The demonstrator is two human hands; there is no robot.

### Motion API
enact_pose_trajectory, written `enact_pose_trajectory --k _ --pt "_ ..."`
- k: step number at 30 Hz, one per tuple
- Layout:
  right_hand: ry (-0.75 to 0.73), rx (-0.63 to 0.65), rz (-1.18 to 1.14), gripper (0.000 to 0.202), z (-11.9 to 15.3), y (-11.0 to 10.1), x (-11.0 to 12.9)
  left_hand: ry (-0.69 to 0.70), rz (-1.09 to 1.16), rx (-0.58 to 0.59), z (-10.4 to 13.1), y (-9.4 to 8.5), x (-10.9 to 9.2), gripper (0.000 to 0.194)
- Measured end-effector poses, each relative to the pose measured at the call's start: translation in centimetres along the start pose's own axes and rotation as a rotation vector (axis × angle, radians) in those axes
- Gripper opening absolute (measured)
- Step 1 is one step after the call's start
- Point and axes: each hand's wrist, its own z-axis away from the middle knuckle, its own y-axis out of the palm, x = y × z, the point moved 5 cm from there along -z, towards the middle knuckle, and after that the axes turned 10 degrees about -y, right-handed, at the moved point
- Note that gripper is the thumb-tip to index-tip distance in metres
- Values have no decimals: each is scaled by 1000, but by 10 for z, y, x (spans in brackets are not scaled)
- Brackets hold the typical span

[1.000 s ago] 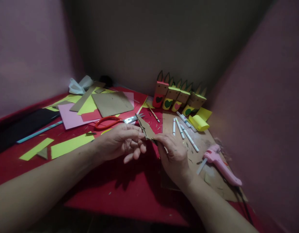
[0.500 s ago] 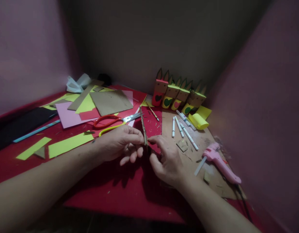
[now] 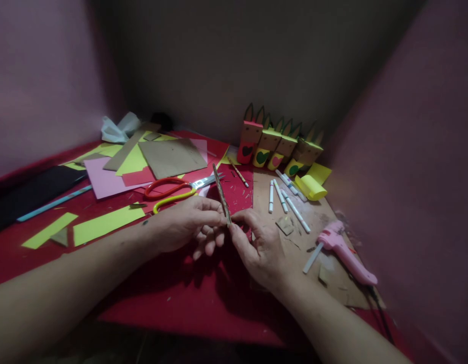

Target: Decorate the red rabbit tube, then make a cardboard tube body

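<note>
At the centre of the frame, the left hand (image 3: 188, 222) and right hand (image 3: 258, 247) both pinched a brown cardboard piece (image 3: 220, 193), seen edge-on and tilted toward the upper left; its shape was hard to make out in the dim light. Just behind it on the red tabletop (image 3: 188, 298) lay scissors (image 3: 176, 189). A pink glue gun (image 3: 345, 253) lay at the right.
</note>
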Motion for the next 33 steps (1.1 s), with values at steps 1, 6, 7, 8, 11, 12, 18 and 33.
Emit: enact_pose_trajectory --k 1,6,7,8,11,12,18,33 --pt "2 1 -5 14 0 0 0 1 2 -2 0 0 0 12" --pt "-30 -10 -29 16 1 -1 0 -10 -9 0 1 1 0 11" --pt "-40 -14 -32 17 1 -1 0 -16 -15 -1 1 2 0 10" --pt "-50 -18 -34 17 1 -1 0 -24 -22 -2 2 2 0 9" --pt "-70 -12 -30 17 1 -1 2 -36 -40 -3 2 4 0 10" --pt "-73 -9 -27 17 1 -1 3 -38 -46 2 3 5 0 12" --pt "-96 -4 -6 17 1 0 8 -26 -84 -7 4 5 -1 9" --pt "-50 12 8 15 8 3 12 -30 -257 -111 10 14 -1 8"
